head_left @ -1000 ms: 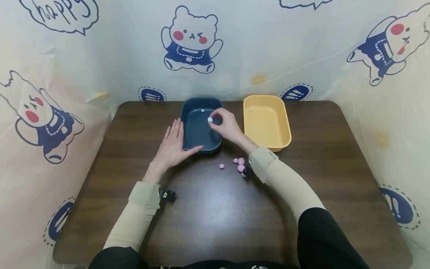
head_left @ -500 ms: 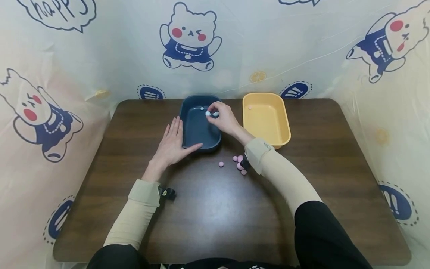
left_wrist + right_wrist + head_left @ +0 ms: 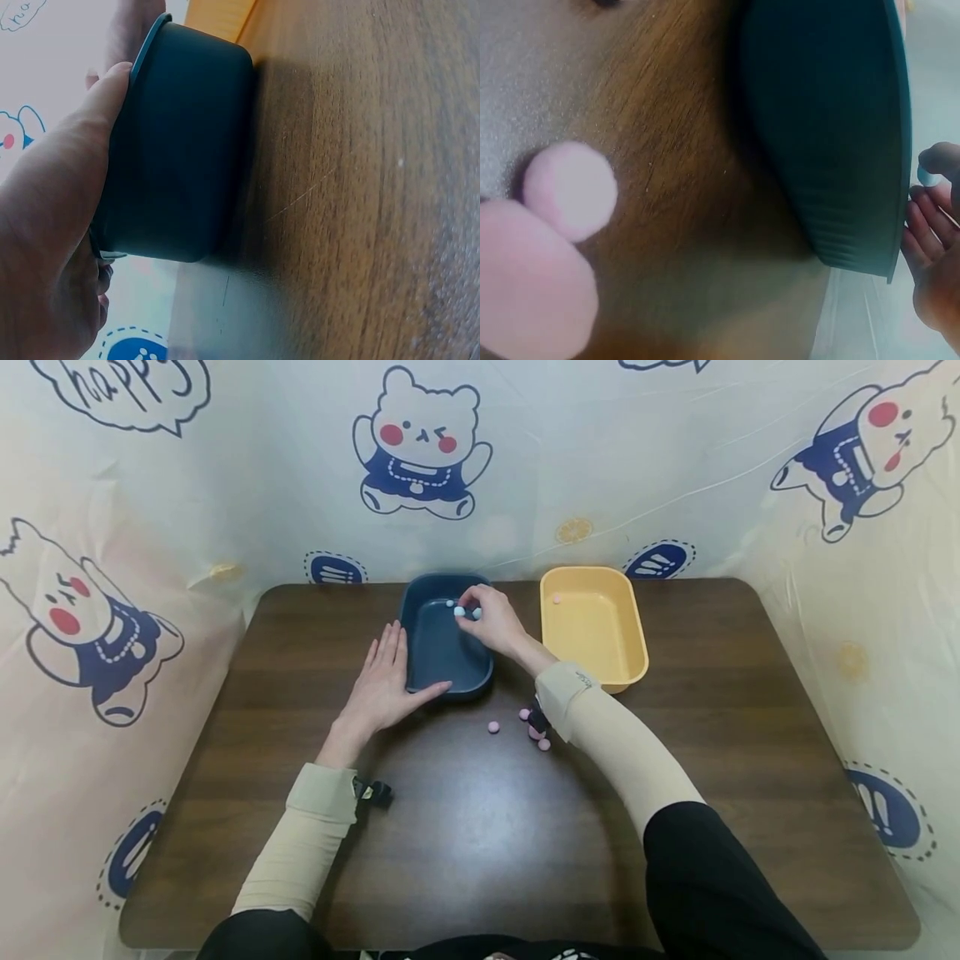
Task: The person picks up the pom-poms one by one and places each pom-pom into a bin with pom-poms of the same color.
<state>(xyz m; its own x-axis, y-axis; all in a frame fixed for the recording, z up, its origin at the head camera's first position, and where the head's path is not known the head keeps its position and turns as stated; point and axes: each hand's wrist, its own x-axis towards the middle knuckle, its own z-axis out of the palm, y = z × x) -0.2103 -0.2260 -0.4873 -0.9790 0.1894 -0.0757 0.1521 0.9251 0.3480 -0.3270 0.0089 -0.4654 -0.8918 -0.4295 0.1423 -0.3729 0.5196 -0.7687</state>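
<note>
Above the dark blue box (image 3: 447, 647), my right hand (image 3: 495, 620) pinches a light blue ball (image 3: 459, 612) between thumb and index finger. A second light blue ball (image 3: 477, 612) shows under that hand; whether it is held or lies in the box, I cannot tell. One smaller light blue ball (image 3: 450, 603) sits at the box's far end. My left hand (image 3: 382, 681) rests with straight fingers along the box's left rim, its thumb over the near edge. In the right wrist view the pinched ball (image 3: 928, 177) is just past the box wall (image 3: 832, 135).
A yellow box (image 3: 596, 635) stands to the right, with a small pale pink ball (image 3: 557, 599) inside. Several pink balls lie on the brown table (image 3: 450, 860), one apart (image 3: 493, 727), others near the right wrist's camera (image 3: 538, 717). A patterned curtain (image 3: 525, 460) hangs behind.
My right hand has shifted slightly left and away from me over the blue box, still pinching the light blue ball. The left hand keeps its place on the rim.
</note>
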